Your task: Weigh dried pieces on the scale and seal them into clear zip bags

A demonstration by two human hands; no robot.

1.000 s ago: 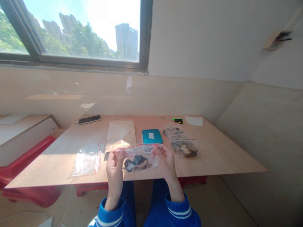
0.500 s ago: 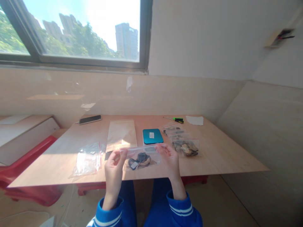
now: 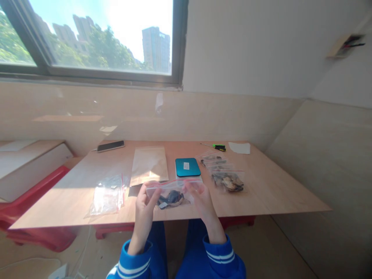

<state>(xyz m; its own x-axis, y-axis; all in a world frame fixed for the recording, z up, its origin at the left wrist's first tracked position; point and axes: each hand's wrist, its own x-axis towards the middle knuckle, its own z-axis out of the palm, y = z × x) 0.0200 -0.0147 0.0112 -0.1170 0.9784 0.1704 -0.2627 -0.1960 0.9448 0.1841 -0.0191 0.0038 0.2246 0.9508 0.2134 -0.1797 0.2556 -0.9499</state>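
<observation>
Between my hands is a clear zip bag (image 3: 188, 199) with a red-lined top edge; dark, dried-looking pieces and a small white label show inside it. My left hand (image 3: 146, 201) pinches the top edge at its left part. Farther right along the same edge, my right hand (image 3: 200, 197) pinches it with thumb and fingers. Just beyond the bag sits a scale with a teal square top (image 3: 187, 167) and a small white sticker. To the right of my right hand lie several filled zip bags (image 3: 229, 181), overlapping in a row, holding brown and dark pieces.
Flat clear zip bags (image 3: 107, 197) lie on the table's left. A brown paper sheet or envelope (image 3: 149, 164) is left of the scale. Farther back are a phone (image 3: 111, 146), screwdrivers (image 3: 218, 147) and a white paper piece (image 3: 240, 148). The table's front edge (image 3: 261, 213) runs near my lap.
My hands have drawn closer together along the bag's top edge, the left moving right and the right moving left. The bag's top looks slacker and more bunched.
</observation>
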